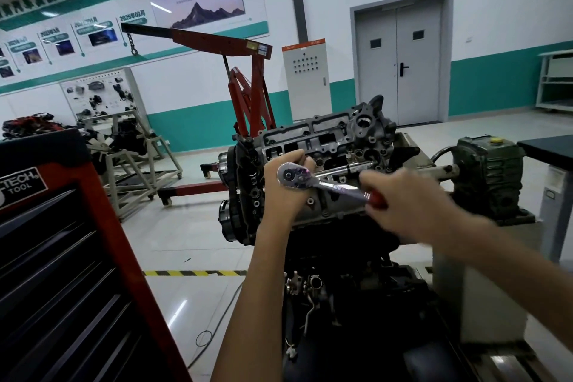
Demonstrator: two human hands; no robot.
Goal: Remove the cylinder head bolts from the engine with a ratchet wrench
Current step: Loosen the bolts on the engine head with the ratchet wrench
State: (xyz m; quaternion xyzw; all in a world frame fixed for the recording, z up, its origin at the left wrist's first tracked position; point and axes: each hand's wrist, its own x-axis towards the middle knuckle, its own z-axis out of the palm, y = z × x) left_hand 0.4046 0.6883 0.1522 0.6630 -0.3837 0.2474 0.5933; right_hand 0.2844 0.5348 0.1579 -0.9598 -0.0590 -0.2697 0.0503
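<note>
- The ratchet wrench (328,185) lies across the top of the engine (335,146), with its round head at the near left edge and its red grip to the right
- The left hand (283,195) is curled round the wrench head, fingers hooked over its far side; the bolt beneath is hidden by that hand
- The right hand (403,205) is wrapped round the red grip; it is blurred, so finger detail is unclear
- The step looks like turning a bolt out: press the head straight down with the left hand so the socket sits square, and swing the grip in a flat arc, pulling smoothly rather than jerking
- A tilted socket could slip and round the bolt, or drive knuckles into the castings
- The engine sits on a stand beside a green gearbox (486,177), over a pale glossy floor (186,226) with a yellow-black stripe
- A red tool cabinet (62,257) stands near left; a red engine hoist (251,77) and grey double doors (400,62) are behind
</note>
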